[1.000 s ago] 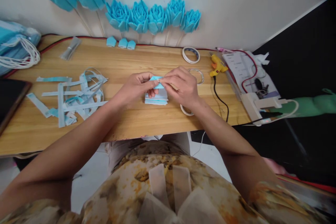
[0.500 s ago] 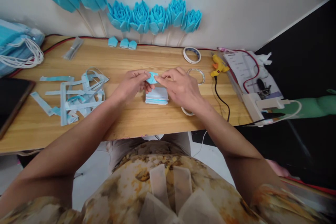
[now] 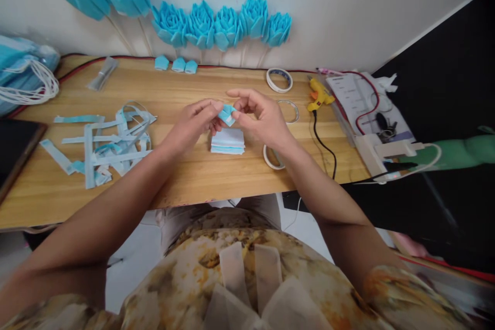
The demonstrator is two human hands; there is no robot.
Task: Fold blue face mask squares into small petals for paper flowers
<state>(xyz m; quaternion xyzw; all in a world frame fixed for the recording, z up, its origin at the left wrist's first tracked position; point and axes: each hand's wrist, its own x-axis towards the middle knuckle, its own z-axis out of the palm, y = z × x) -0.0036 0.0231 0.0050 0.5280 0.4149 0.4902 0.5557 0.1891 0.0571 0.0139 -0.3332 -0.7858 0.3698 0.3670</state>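
Observation:
Between my two hands is a small folded piece of blue mask fabric (image 3: pixel 227 115), with a pale patch on its lower edge. My left hand (image 3: pixel 201 117) pinches its left side between thumb and fingers. On its right side, the thumb and a finger of my right hand (image 3: pixel 257 113) hold the edge, the index finger raised and bent above. Just below my hands, a stack of pale blue and white fabric pieces (image 3: pixel 227 142) lies on the wooden table (image 3: pixel 185 175).
Cut strips (image 3: pixel 112 144) lie in a pile at left, near a dark tablet (image 3: pixel 19 149). Blue fabric flowers (image 3: pixel 201 26) lean on the wall above several small folded pieces (image 3: pixel 161 63). Tape rolls (image 3: pixel 279 80) and a yellow glue gun (image 3: pixel 319 95) are at right, beside a power strip (image 3: pixel 373 157).
The folded piece has turned in my fingers, showing a pale patch at its lower edge. My right index finger has lifted away from it. The view has shifted slightly.

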